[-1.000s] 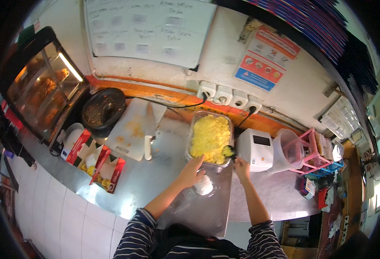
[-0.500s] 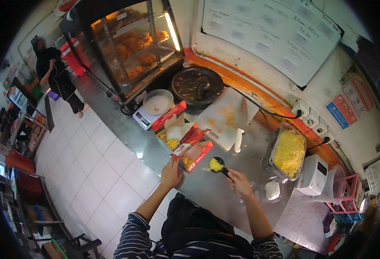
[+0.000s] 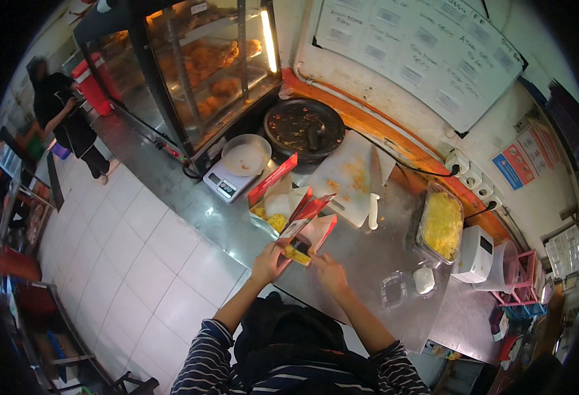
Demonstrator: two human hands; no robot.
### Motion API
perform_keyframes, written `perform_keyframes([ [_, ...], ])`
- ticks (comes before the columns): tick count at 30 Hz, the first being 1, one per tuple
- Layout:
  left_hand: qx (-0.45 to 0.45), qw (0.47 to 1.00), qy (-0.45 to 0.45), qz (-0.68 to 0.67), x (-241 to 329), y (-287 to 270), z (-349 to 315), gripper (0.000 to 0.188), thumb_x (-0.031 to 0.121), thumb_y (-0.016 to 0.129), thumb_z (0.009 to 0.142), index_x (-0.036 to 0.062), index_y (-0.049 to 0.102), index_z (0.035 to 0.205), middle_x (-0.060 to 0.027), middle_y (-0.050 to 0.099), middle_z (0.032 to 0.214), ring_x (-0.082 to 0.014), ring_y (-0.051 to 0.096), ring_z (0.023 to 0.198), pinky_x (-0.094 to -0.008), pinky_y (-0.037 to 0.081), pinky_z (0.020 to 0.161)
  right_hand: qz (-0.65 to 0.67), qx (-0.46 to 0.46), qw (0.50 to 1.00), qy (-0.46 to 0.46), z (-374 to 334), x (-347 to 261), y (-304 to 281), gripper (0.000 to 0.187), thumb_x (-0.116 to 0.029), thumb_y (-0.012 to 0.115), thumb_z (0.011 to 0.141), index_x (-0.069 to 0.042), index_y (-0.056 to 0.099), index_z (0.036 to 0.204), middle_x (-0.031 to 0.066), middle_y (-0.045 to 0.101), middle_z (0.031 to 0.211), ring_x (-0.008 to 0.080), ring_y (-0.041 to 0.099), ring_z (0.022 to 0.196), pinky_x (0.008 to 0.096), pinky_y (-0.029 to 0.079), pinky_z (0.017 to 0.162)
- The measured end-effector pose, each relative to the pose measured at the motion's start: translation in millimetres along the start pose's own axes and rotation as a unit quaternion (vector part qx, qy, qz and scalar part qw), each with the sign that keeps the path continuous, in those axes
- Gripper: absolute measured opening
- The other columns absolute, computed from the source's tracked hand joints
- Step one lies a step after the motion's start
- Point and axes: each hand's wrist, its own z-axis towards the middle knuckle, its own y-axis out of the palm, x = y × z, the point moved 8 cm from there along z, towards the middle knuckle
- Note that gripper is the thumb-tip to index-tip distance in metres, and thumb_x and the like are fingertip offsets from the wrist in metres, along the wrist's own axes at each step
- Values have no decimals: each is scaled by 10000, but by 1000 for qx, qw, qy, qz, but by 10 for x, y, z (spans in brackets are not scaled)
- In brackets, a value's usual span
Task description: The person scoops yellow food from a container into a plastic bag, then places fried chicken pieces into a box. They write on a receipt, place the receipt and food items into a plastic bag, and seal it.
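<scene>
My left hand (image 3: 268, 264) is closed on the near side of a red and white cardboard food box (image 3: 326, 230), steadying it. My right hand (image 3: 329, 272) grips a black scoop (image 3: 298, 244), whose dark bowl is down inside that box. Yellow crumbly food (image 3: 295, 255) shows in the box beside the scoop; how much is still in the scoop is hidden. A second open red box (image 3: 274, 176) stands just beyond, with a white rounded mound (image 3: 277, 203) and yellow food in it. To the right sits a clear tub (image 3: 422, 240) full of the same yellow food.
A digital scale (image 3: 222, 184) with a bowl, a dark stone mortar (image 3: 302, 112) and a white cutting board (image 3: 342, 174) with a knife (image 3: 373, 212) lie behind the boxes. A white wrapped lump (image 3: 424, 281) is at right. A glass display case (image 3: 210, 72) stands far left; a person (image 3: 62, 112) stands beyond.
My right hand has moved left, bringing the scoop of yellow food from beside the near box down into it. My left hand stays on the box. The view has shifted slightly.
</scene>
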Motion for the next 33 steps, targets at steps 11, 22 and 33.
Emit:
perform_keyframes([
  [11,122,991,-2,53,212,64,-245,395,189,746,665,38,511,944,-185,499,1037,-353,526,955,-426,481,714,350,188,895,202,-415,908,-586,251,-87,516,883,-61,591,1121,64,544,702,139,490,530,252,410,468],
  [22,-190,952,230,-75,2588,1888,589,412,128,631,736,50,488,1114,-145,467,1238,-300,440,1146,-456,348,933,-89,322,875,350,-1757,3429,-2989,211,-138,497,873,-31,631,996,158,625,761,312,611,676,376,482,598],
  [33,-262,916,243,180,3158,4006,1507,575,281,460,893,-49,302,1337,-187,320,1401,-261,284,1320,-388,207,1090,-234,7,947,221,-1232,3705,-2767,162,-150,511,797,-13,595,811,194,628,763,359,609,727,452,470,629],
])
